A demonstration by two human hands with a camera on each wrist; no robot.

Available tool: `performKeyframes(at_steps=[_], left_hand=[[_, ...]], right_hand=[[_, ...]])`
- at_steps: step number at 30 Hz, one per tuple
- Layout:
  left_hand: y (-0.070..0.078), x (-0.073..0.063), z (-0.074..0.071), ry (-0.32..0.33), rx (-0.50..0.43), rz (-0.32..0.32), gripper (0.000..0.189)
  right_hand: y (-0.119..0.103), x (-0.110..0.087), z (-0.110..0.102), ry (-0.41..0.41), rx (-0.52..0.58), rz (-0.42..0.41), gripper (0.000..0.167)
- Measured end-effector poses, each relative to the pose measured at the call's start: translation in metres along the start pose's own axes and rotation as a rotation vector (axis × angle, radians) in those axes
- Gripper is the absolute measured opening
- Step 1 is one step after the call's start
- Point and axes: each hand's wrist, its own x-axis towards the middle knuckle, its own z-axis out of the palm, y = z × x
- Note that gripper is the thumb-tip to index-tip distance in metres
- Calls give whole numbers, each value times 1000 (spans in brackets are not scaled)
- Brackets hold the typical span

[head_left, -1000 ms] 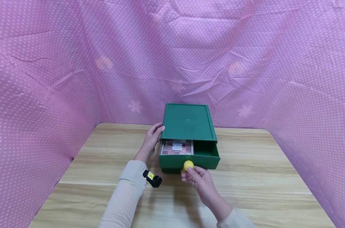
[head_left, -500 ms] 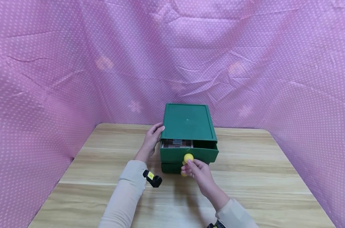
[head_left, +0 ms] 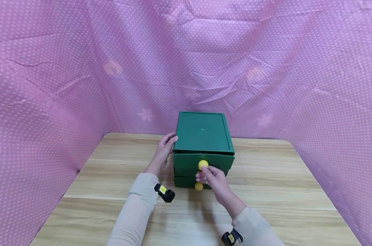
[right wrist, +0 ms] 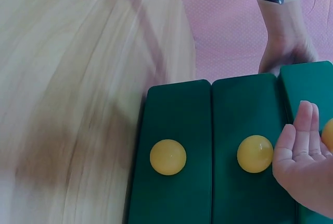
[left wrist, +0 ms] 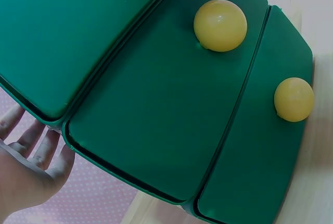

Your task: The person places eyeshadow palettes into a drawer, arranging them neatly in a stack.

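Observation:
A green drawer unit (head_left: 203, 131) with round yellow knobs stands on the table. Its top drawer (head_left: 186, 164) is almost fully in, leaving a thin dark gap under the lid. My right hand (head_left: 218, 182) is at the top drawer's yellow knob (head_left: 203, 165), thumb and forefinger pinching it; the other fingers stretch out below. In the right wrist view that right hand (right wrist: 304, 161) partly covers the knob at the frame edge. My left hand (head_left: 163, 150) rests against the unit's left side, thumb near the top edge; the left wrist view shows the left hand's fingers (left wrist: 44, 151) along that side.
Two lower drawers each have a knob, such as the middle knob (left wrist: 220, 25) and the bottom knob (left wrist: 294, 99). Under everything lies a wooden table (head_left: 281, 188). Pink dotted cloth (head_left: 186, 61) hangs behind and at both sides.
The top drawer has slid back into the unit with my right hand at its knob. The palette inside has gone out of sight. My left hand has stayed put.

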Motion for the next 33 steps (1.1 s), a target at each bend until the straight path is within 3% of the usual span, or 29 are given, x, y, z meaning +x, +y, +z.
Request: performKeyframes(at_steps=[10, 17, 24, 33], left_hand=[[-1, 3, -1, -2, 0, 12, 40], [-1, 6, -2, -9, 5, 24, 39], [1, 5, -2, -16, 10, 10, 40], [2, 4, -2, -14, 21, -5, 40]], right_hand=[[0, 11, 1, 26, 2, -10, 43], [-18, 7, 8, 39, -30, 6, 33], [-3, 16, 2, 52, -19, 10, 39], [-3, 16, -2, 31, -65, -5, 41]])
